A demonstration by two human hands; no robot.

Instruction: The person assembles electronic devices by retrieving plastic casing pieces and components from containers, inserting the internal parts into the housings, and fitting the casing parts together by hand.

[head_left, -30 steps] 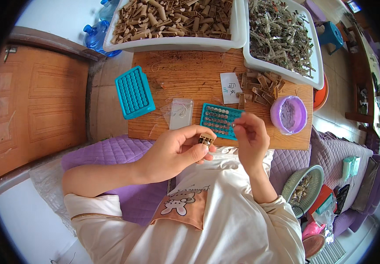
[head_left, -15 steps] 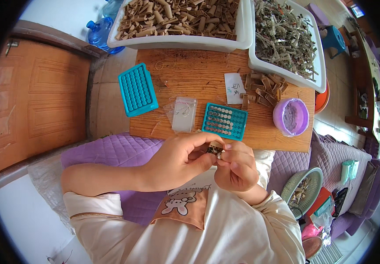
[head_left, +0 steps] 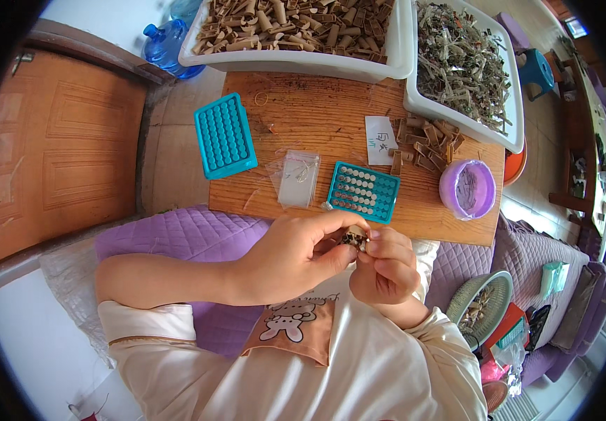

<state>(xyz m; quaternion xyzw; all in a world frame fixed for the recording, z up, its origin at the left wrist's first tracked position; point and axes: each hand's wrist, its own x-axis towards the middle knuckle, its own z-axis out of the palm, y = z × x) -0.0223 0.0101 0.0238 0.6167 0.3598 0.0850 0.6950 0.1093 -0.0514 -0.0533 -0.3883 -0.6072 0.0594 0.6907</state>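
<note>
In front of my body, just below the table edge, my left hand (head_left: 290,251) is closed round a small brown half-tube casing (head_left: 356,230) with dark, speckled contents inside. My right hand (head_left: 390,270) pinches at the casing's right end, its other fingers curled; whatever tiny part may sit between those fingertips is hidden. Just beyond the hands lies a teal tray (head_left: 388,191) with rows of round wells, many filled with small silvery discs (head_left: 356,188). Clear plastic bags (head_left: 298,184) lie left of it.
A second teal tray (head_left: 225,137) lies at the table's left. Loose brown casings (head_left: 430,146) are piled beside a white paper slip (head_left: 381,132), near a purple tub (head_left: 447,184). Large white bins (head_left: 303,63) of casings and tangled scraps stand behind. A green basket (head_left: 505,295) sits at right.
Both hands have shifted slightly right with the casing, and it is turned a little. The right fingertips now cover more of its end. The whole view has shifted slightly.
</note>
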